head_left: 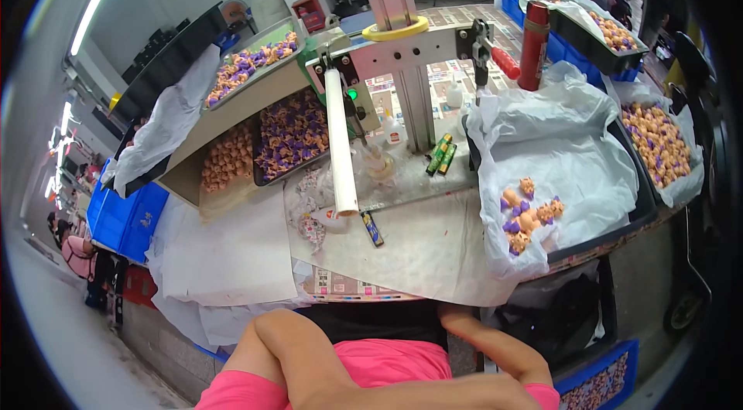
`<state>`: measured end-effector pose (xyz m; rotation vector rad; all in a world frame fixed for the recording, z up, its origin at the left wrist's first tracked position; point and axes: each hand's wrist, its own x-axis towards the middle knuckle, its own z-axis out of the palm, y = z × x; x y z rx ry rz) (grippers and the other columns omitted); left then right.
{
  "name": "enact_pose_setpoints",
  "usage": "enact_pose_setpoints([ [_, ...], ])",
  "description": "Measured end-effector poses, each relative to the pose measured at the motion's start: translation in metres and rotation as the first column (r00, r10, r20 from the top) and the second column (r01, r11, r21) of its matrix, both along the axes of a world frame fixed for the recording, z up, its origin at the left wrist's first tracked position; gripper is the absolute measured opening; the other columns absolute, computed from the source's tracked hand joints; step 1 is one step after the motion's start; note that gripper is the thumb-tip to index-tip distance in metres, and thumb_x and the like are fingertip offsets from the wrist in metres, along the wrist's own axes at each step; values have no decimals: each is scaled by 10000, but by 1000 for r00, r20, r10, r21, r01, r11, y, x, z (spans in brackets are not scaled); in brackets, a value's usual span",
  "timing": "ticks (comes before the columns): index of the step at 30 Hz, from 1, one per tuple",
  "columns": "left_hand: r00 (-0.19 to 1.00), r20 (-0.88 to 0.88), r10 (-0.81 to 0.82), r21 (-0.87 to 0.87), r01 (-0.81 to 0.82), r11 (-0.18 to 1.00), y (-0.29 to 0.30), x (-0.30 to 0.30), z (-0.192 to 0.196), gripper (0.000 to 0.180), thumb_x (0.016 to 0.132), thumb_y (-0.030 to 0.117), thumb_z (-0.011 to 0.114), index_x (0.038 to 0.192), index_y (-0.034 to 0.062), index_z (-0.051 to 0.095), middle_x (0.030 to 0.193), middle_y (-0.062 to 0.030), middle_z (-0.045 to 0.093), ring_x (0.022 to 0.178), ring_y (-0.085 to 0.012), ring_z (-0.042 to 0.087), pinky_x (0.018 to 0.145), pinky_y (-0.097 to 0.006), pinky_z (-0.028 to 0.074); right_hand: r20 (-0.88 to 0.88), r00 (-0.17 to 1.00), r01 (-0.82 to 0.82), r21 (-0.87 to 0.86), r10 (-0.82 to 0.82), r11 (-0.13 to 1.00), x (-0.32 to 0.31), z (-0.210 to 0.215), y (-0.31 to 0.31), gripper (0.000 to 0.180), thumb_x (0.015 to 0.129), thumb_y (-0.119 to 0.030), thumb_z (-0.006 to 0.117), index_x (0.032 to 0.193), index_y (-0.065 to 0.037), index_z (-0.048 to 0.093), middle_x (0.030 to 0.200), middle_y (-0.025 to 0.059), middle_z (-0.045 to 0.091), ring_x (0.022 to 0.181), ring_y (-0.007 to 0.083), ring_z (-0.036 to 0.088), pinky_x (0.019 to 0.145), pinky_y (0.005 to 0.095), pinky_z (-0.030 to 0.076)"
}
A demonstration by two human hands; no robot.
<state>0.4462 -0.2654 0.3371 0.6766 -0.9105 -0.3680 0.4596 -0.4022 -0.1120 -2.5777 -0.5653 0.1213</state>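
Neither of my hands shows. My left arm [298, 352] bends at the elbow and its forearm crosses low over my pink shirt toward the right, the hand out of the picture. My right forearm [499, 344] runs up to the table's front edge, where its end is hidden. Nearest on the worktable is a cream sheet [410, 255]. A small dark-blue and yellow tube-shaped packet [372, 229] lies on it. Above stands a bench press [406, 54] with a long white handle [339, 147]. To the right, a paper-lined tray [565, 201] holds several small orange and purple figures [528, 218].
At left, a tray of purple and orange pieces [255, 66] sits above a dark tray of purple pieces [294, 131]. White bottles [393, 130] and green packets [441, 155] lie behind the press. A red thermos [534, 46] and a full tray of figures [656, 139] are at right.
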Motion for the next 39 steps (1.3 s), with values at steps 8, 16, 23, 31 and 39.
enact_pose_setpoints([
  [8,884,465,-54,48,36,998,10,34,5,688,839,534,629,1108,-95,562,1129,-182,533,913,-312,573,809,-494,404,-416,861,-459,-384,293,801,-5,122,39,190,763,-89,582,895,-21,701,867,190,678,800,280,681,630,403,551],
  [16,753,658,-20,-66,84,994,80,8,-2,623,852,509,625,1068,-75,583,1037,-151,568,893,-301,568,778,-507,411,-218,826,-560,-218,519,800,-74,177,112,199,814,-112,537,944,-9,646,900,120,641,819,259,645,624,366,543],
  [23,961,262,86,-345,10,938,164,-39,-11,606,876,484,611,1089,-83,584,1037,-155,564,902,-298,569,763,-518,425,-119,786,-611,-297,606,734,-118,176,187,181,784,-116,551,881,-16,665,846,118,649,760,247,634,591,366,532],
  [31,736,-129,664,460,-549,698,333,-81,-66,196,929,140,551,933,-38,632,890,-145,606,806,-227,603,747,-357,492,-342,614,-762,-20,712,648,-100,239,301,196,829,-139,519,934,-56,662,888,136,663,874,293,657,684,383,558],
  [39,-32,468,883,707,-586,-396,529,-53,-183,52,858,58,620,889,22,641,812,-11,614,701,-78,544,609,-235,461,-262,615,-672,319,744,668,-48,300,319,440,770,-282,678,1194,-193,602,1117,135,651,912,396,631,777,468,518],
])
